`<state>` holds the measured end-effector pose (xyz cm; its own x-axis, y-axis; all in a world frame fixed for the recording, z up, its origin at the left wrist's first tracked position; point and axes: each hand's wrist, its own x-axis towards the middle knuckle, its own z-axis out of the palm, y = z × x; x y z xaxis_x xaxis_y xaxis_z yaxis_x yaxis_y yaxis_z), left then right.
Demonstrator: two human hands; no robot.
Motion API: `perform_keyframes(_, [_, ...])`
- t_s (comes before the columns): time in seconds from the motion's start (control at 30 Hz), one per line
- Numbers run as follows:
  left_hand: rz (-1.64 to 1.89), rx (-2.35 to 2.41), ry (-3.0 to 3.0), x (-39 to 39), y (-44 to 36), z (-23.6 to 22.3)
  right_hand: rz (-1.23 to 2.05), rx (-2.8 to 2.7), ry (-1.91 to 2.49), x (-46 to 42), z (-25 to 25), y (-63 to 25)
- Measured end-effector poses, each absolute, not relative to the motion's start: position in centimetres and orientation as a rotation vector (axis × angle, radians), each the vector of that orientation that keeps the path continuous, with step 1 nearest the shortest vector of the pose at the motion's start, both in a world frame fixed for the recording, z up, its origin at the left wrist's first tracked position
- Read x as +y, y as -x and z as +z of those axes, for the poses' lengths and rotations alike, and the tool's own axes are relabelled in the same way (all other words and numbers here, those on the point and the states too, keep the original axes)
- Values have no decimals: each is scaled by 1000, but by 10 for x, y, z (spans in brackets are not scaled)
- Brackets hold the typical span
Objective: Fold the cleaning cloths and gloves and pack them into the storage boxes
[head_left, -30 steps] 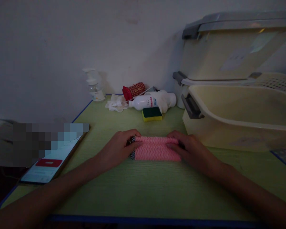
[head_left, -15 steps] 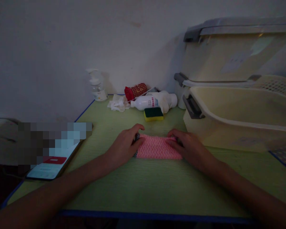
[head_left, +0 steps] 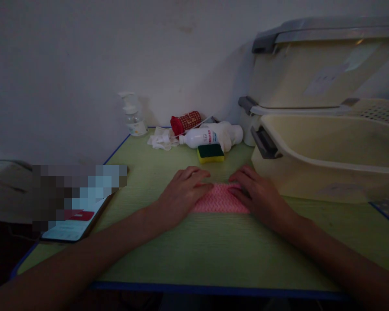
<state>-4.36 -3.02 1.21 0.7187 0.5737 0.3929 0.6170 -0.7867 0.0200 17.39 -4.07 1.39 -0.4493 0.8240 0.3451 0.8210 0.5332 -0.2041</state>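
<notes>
A folded pink cloth (head_left: 225, 199) with a woven texture lies flat on the green tabletop, right in front of me. My left hand (head_left: 184, 194) covers its left end, thumb on the cloth and the other fingers curved above it. At the cloth's right end, my right hand (head_left: 257, 192) pinches the upper corner between thumb and fingers. Both hands hide the ends of the cloth. Beyond the cloth sits a yellow sponge with a dark green top (head_left: 210, 153), touched by neither hand.
Behind the sponge lie a white bottle (head_left: 197, 138), a red patterned roll (head_left: 185, 122) and crumpled white material (head_left: 163, 139). A pump bottle (head_left: 136, 120) stands by the wall. At left rests a lit phone (head_left: 65, 229); cream bins (head_left: 288, 177) fill the right side.
My left hand has slid right over the cloth, and the dark checked piece at its left end no longer shows. My right hand stays at the right end. The view shifted slightly.
</notes>
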Motion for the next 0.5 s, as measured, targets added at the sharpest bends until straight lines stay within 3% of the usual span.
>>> perform_keyframes(0.2, [-291,-594,2871,-33,37,16,57,-2386,1155,-38,12,-174])
perform_keyframes(0.5, [-128,-864,3040,-41,42,13,54,-2415,1187,-36,12,-174])
